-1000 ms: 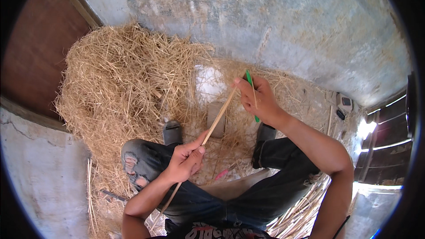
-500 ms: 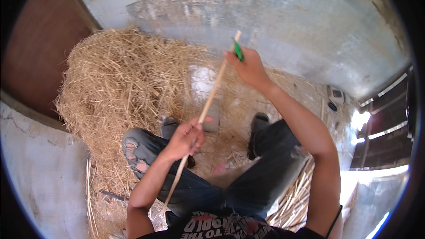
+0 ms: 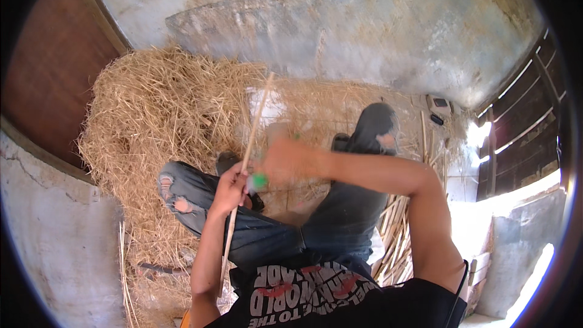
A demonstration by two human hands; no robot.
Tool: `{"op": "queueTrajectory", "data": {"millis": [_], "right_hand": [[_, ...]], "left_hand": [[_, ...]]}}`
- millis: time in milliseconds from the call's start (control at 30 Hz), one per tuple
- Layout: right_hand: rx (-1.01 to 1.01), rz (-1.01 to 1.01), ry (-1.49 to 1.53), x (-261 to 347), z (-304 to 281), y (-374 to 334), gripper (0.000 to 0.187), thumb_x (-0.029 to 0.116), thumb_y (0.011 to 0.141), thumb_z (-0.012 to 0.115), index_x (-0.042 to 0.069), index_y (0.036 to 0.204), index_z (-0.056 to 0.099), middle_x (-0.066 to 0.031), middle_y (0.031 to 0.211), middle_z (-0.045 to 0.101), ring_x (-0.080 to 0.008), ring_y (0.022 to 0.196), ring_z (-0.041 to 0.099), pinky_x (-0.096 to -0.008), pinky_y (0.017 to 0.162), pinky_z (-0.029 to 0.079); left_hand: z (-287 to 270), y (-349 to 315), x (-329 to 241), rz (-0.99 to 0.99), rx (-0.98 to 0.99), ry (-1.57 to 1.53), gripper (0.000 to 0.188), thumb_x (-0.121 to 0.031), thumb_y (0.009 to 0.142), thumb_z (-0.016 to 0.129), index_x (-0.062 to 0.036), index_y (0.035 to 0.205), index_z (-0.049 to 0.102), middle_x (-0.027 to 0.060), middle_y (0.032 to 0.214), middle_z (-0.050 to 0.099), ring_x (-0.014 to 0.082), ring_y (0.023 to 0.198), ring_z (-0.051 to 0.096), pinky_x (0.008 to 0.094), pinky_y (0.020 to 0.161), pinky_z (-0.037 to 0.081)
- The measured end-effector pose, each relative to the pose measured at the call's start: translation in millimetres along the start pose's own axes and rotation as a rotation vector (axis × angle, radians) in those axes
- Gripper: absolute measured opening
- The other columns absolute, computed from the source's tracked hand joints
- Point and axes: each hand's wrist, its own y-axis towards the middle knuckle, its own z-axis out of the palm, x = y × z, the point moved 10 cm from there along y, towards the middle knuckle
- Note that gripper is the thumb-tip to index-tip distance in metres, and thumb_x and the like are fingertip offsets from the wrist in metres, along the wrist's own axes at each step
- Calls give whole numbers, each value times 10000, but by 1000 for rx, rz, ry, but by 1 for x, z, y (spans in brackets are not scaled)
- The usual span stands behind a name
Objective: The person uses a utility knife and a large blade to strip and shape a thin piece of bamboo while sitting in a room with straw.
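Observation:
A long pale bamboo strip (image 3: 258,115) slants across my lap from the upper middle toward my left elbow. My left hand (image 3: 229,191) is closed round it below the middle, above my left knee. Close beside that hand is my right hand (image 3: 286,161), smeared by motion. A small green tool (image 3: 260,180) shows at its near side, right by the strip and my left fingers. The tool's working end is blurred, so I cannot tell its exact kind, nor whether it touches the strip.
A big heap of straw (image 3: 164,103) lies at the left against the wall. Cut strips (image 3: 398,243) are piled beside my right thigh. A dark blade-like tool (image 3: 163,268) lies at the lower left. A pale box-shaped object (image 3: 438,104) stands by the far right wall.
My right hand has swung down from the strip's far end to beside my left hand, bringing the green tool. The strip's far end has tipped leftward. My right knee has shifted outward and up.

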Motion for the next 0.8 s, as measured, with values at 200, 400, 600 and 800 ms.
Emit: {"op": "queueTrajectory", "data": {"millis": [200, 400, 600, 800], "right_hand": [[189, -635, 189, 215, -12, -59, 108, 208, 573, 735, 120, 628, 705, -93, 672, 700, -321, 691, 717, -444, 560, 558], [259, -624, 144, 220, -14, -71, 160, 193, 530, 771, 121, 667, 733, -85, 690, 710, -322, 715, 722, -440, 567, 561], [245, -624, 102, 212, -16, -63, 106, 207, 584, 745, 127, 648, 719, -78, 690, 709, -310, 702, 722, -435, 566, 559], [29, -158, 305, 126, -47, -26, 184, 203, 668, 762, 92, 801, 699, -145, 682, 679, -368, 670, 688, -473, 576, 536]], "left_hand": [[-25, -4, -2, 56, -127, -91, 385, -178, 1075, 430, 21, 1396, 504, -10, 601, 447, 71, 384, 363, 220, 349, 292], [-6, -21, -8, 90, -155, -187, 379, -176, 1073, 442, 6, 1397, 513, -16, 606, 439, 65, 402, 356, 218, 354, 273], [5, -44, -17, 109, -136, -272, 378, -198, 1078, 460, -18, 1404, 525, -27, 608, 437, 54, 422, 377, 213, 370, 301], [5, -47, -57, 151, -137, -256, 421, -199, 1066, 481, -8, 1440, 498, -25, 597, 418, 60, 414, 367, 205, 373, 294]]}}
